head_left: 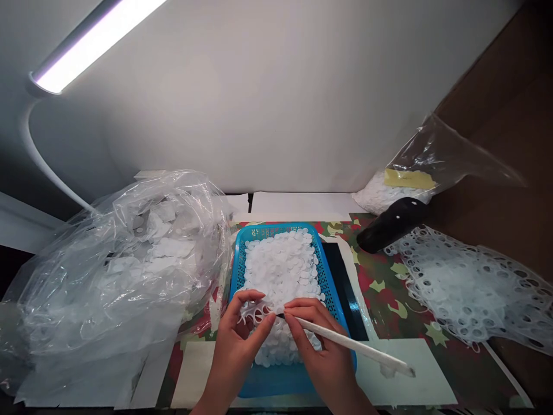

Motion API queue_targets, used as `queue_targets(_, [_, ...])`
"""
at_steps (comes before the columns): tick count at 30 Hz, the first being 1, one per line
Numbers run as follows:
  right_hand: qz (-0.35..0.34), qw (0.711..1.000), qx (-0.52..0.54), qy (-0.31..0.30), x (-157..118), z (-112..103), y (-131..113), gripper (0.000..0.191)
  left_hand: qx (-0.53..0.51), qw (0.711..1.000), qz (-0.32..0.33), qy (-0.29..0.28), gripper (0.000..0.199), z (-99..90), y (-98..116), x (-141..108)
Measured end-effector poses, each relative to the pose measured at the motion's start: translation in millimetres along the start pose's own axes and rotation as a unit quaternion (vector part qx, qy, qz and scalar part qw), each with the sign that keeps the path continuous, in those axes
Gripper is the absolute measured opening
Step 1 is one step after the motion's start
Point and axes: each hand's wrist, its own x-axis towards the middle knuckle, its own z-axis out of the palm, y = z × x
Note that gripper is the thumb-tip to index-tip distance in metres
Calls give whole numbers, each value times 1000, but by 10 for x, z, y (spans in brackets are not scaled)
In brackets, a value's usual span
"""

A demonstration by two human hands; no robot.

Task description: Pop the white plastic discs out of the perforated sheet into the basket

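My left hand (237, 346) pinches a scrap of punched white sheet (254, 313) between thumb and fingers, just over the front of a blue plastic basket (276, 228). The basket is heaped with small white discs (280, 265). My right hand (315, 346) grips a slim white stick (354, 343), its tip meeting the sheet scrap at the fingertips of my left hand. The stick's far end points out to the right, over a pale card (401, 369). Both hands hide the front of the disc heap.
A large clear plastic bag (116, 271) of white sheet pieces fills the left. Back right lie a clear bag of white discs (389, 193) with a yellow label and a black handle-like object (391, 225). Punched white sheet (466, 294) covers the camouflage-patterned mat at right. A lamp (86, 49) arches overhead.
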Motion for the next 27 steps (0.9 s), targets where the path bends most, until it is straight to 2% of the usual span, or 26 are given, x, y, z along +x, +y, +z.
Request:
queue_targets(9, [-46,998,-52,-8,-25,59,-24,20,24,1000,7,4,27,-15,-6,-7])
queue_targets(16, [-60,996,-66,-5,-42,44,-2,21,64,997,46,23,22,-6,13,-41])
queue_targets(23, [-44,997,-56,8,-28,29,-17,19,19,999,34,11,22,28,15,-65])
queue_targets(27, [-41,998,-46,-10,-17,19,-19,18,2,999,32,1,23,15,2,-70])
